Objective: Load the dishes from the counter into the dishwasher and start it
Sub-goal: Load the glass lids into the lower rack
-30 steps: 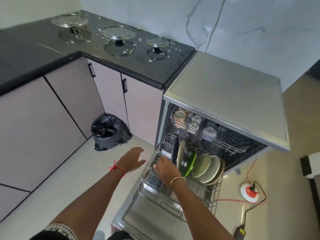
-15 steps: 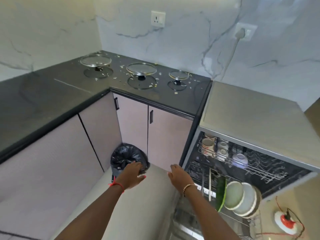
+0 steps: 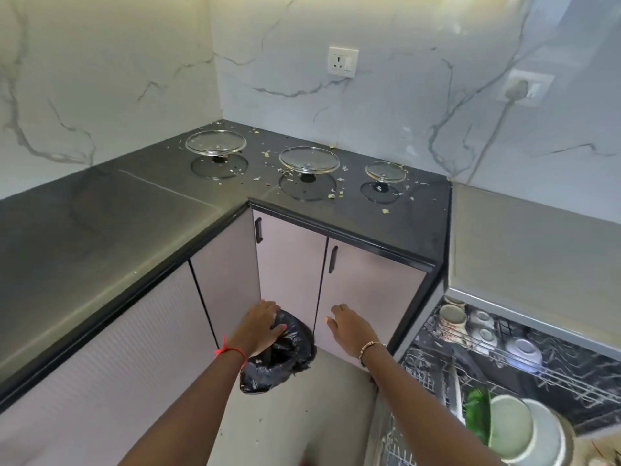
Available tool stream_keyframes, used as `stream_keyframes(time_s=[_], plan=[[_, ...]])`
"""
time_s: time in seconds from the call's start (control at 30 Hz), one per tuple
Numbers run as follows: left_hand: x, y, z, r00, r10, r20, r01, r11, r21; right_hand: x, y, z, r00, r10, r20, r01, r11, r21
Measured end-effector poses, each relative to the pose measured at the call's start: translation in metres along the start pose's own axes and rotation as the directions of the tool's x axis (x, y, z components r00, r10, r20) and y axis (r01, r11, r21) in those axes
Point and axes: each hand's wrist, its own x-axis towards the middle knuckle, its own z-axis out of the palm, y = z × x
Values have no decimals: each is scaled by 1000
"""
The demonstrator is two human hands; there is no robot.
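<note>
- Left hand [image 3: 260, 326] and right hand [image 3: 349, 331]: both spread loosely, holding nothing, apart.
- Three glass lids [image 3: 309, 159] stand knob-down on the table [image 3: 100, 230], at 12 o'clock of the hands.
- Dishwasher [image 3: 524, 250] open at 4 o'clock; plates [image 3: 510, 428] racked inside.

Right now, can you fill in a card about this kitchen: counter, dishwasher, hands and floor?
Counter: left lid, middle lid, small right lid, all knob-down among food scraps
Dishwasher: open; cups in upper rack, plates in lower rack
Left hand: empty, fingers relaxed
Right hand: empty, fingers relaxed
Floor: black bin bag
</note>
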Motion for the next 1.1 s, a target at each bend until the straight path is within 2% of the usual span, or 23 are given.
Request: stream_keyframes(time_s=[0.13, 0.27, 0.37, 0.5, 0.57, 0.77, 0.93, 1.1], plan=[[52, -22, -7, 1000, -17, 4, 17, 1000, 2, 57, 2, -10, 996, -11, -84, 12, 1000, 21], [110, -18, -28, 998, -12, -59, 11, 1000, -23, 117, 12, -31, 986, 14, -166, 6, 993, 118], [162, -8, -42, 994, 18, -106, -22, 999, -31, 154, 29, -56, 974, 59, -220, -18, 982, 185], [228, 14, -63, 987, 78, -142, -87, 994, -59, 197, 61, -93, 932, 147, -332, -99, 983, 158], [250, 26, -68, 986, 102, -131, -114, 990, -85, 213, 80, -106, 905, 223, -362, -148, 963, 223], [310, 59, -66, 977, 205, -54, -210, 969, -127, 247, 128, -135, 851, 391, -351, -324, 916, 237], [362, 74, -54, 950, 294, -101, -298, 954, -24, 277, 165, -148, 807, 523, -274, -447, 845, 294], [405, 65, -46, 957, 267, -118, -263, 964, 43, 323, 196, -169, 733, 640, -231, -481, 727, 490]])
